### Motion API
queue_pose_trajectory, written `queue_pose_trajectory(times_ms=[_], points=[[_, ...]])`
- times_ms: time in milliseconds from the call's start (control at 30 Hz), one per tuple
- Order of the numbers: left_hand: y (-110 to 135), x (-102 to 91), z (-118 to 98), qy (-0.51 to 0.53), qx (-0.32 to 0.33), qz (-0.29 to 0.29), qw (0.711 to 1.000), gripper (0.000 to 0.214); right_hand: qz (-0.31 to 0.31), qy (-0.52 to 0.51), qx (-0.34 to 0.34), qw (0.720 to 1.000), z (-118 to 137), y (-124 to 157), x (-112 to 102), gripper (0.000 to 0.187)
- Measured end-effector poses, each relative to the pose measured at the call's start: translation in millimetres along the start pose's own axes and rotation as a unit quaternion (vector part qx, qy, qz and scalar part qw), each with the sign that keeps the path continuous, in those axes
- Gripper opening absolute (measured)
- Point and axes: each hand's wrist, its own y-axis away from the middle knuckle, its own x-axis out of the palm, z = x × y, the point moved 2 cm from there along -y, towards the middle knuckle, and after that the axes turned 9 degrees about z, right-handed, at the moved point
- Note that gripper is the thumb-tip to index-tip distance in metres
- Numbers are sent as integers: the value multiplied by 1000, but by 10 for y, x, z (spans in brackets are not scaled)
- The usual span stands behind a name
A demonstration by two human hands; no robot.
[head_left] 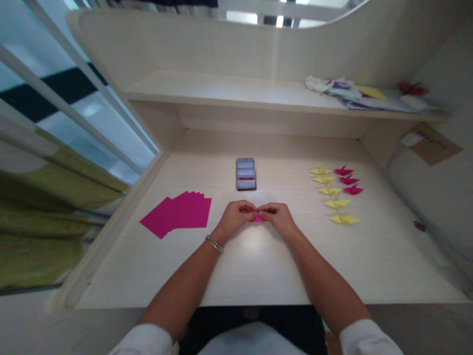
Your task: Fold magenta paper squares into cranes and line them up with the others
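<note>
- Pale wooden desk (254, 271) fills most of my view, standing beside a white-railed opening.
- Green and white curtain (37, 236) hangs at the person's far left.
- Long shelf (221, 89) runs above the back of the desk, with a loose heap of papers (342, 88) toward its right end.
- Bright pink sheets (185, 212) lie fanned out and overlapping, left of the hands.
- Left hand (236, 215) and right hand (279, 215) meet near the middle of the desk, each with thumb and forefinger pinching the same bit of paper.
- Phone (246, 174) lies just beyond the hands, its screen lit.
- Five yellow paper birds (330, 191) sit in a column on the right; three pink paper birds (348, 180) line up beside the upper ones.
- Chain bracelet (214, 243) circles the left wrist.
- Small pink paper (257, 218) is between the fingertips, partly hidden by them.
</note>
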Motion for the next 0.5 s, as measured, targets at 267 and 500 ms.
queue_pose_trajectory(times_ms=[267, 500], points=[[-28, 5, 29, -15, -6, -22, 1000, 9, -8, 12, -3, 1000, 38, 14, 4, 16], [-21, -25, 3, -10, 6, -22, 1000, 9, -1, -36, -2, 999, 76, 17, 14, 16]])
